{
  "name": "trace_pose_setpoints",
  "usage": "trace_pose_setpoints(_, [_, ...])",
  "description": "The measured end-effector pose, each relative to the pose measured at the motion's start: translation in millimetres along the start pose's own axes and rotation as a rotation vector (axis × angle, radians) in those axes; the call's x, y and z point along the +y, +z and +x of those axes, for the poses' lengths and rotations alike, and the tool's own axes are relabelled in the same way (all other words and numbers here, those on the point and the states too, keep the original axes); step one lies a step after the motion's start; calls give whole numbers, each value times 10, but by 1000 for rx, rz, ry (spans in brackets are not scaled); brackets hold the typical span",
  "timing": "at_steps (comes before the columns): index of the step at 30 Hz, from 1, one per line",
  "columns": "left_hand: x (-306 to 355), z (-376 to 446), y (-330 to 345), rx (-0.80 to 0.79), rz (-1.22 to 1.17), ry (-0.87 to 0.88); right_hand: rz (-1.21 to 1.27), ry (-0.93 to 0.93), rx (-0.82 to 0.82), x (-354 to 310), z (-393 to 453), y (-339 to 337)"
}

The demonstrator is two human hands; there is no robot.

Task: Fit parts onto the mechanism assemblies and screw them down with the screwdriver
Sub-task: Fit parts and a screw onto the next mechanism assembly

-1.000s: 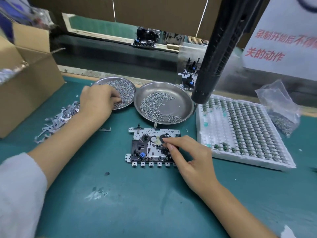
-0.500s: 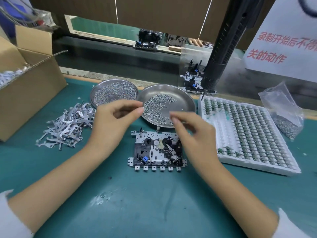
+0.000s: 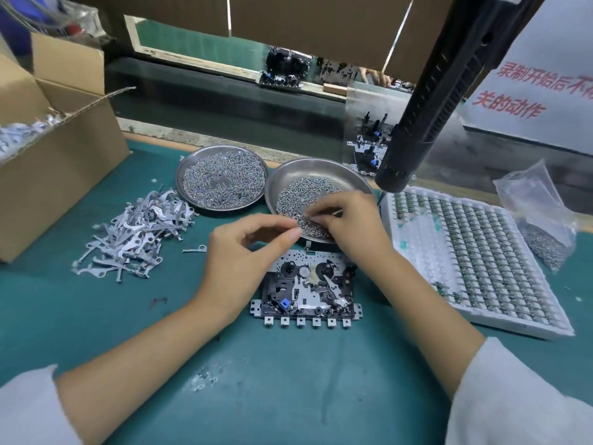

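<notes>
Right hand [image 3: 345, 224] digs curled fingertips into the screws in the near steel dish [image 3: 321, 175]; left hand [image 3: 244, 255] pinches something too small to see. Tiny, slick screws: take one by the shank. Mechanism assembly [image 3: 308, 293] waits just below; the far dish [image 3: 221, 179] holds finer screws.

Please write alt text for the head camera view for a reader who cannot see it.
Above a mechanism assembly on a green mat, the right hand reaches into the right screw dish while the left hand hovers with fingertips pinched. A screwdriver hangs overhead.
</notes>
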State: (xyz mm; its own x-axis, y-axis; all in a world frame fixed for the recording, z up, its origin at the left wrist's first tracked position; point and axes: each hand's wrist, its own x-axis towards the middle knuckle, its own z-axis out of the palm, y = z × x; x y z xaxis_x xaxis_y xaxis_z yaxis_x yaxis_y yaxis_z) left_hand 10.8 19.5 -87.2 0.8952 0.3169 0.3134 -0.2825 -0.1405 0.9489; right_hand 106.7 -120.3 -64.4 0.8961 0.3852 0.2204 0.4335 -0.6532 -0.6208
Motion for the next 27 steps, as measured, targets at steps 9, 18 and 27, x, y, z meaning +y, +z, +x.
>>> trace_pose_setpoints(9, [-10,-14,1,-11,9,10,-64,49,-49,40,-47,-21])
trace_pose_setpoints(18, [-13,-20,-13,-12,6,-17,156,98,123,111,-118,-82])
trace_pose_setpoints(27, [0,-19,-14,-13,18,-13,195,99,140,113,-125,-84])
